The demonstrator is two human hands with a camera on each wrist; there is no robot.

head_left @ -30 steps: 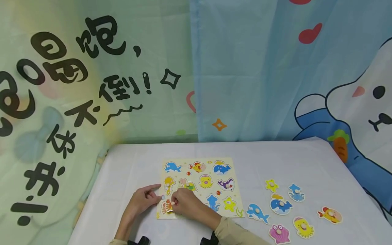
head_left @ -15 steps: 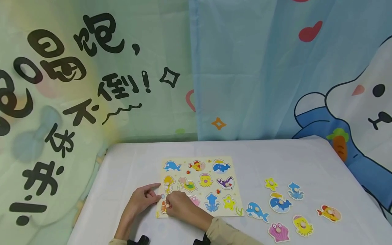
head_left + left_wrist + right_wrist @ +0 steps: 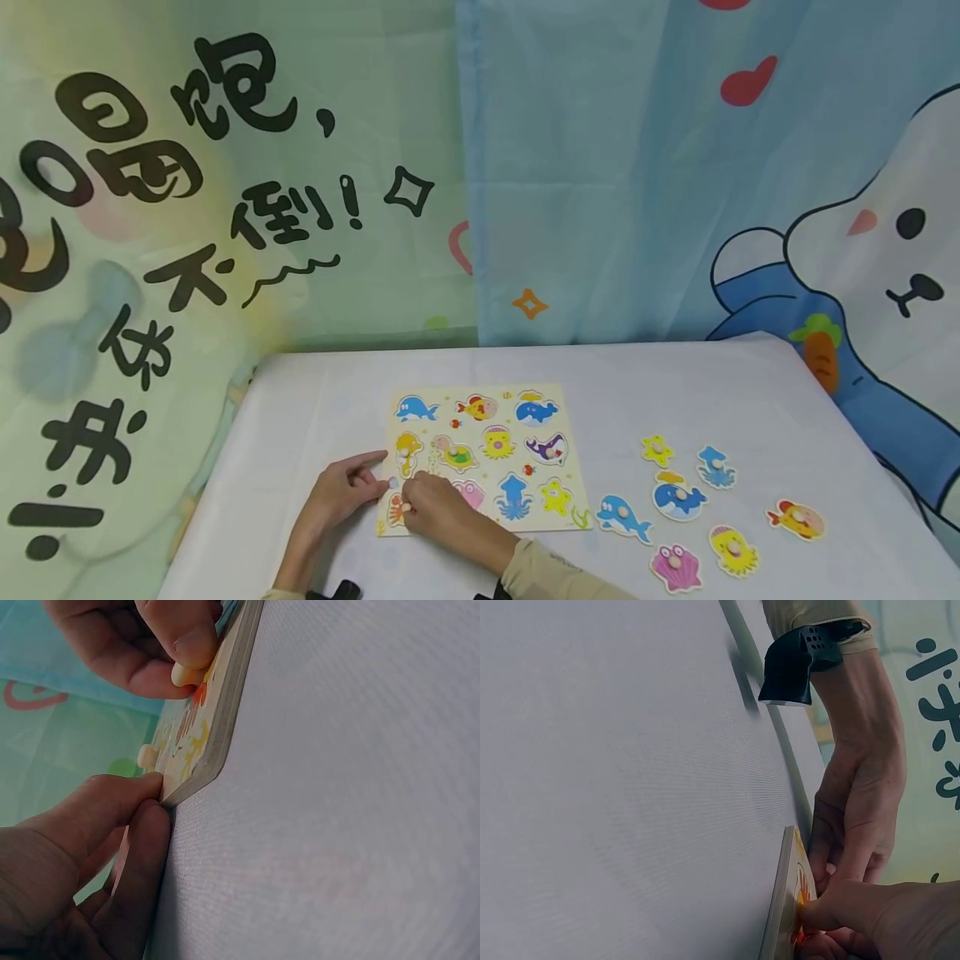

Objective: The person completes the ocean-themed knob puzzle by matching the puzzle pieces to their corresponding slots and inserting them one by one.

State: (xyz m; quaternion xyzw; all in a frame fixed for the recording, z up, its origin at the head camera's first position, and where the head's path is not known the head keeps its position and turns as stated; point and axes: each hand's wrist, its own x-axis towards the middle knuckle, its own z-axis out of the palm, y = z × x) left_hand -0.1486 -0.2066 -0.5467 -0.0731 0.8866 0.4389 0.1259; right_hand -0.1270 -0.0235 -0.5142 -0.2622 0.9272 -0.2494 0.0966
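White tabletop point(image 3: 315, 392) carries the puzzle board point(image 3: 566, 475), lying flat; board is landmark.
Right hand point(image 3: 438, 507) over board's near-left corner, fingers curled in a pinch. Left hand point(image 3: 337, 500) at board's left edge, index and thumb extended, tips touching.
7 loose pieces point(image 3: 677, 568) right of board; blue dolphin piece point(image 3: 622, 517) nearest.
Orange crab piece point(image 3: 395, 508) within board's near-left corner; right hand pinches its knob point(image 3: 186, 676). Seating: cannot tell, fingers cover it.

Risks (judged): board may pivot if sideways push exceeds the left hand's bracing; crab piece may rock if pressed off-centre; knob may slip if pulled askew.

Edges: beyond board's far edge, ample room. Board's right edge: dolphin piece just beside, easily nudged by the sleeve point(image 3: 558, 575). Board's near-left corner: tight, 2 hands close together.
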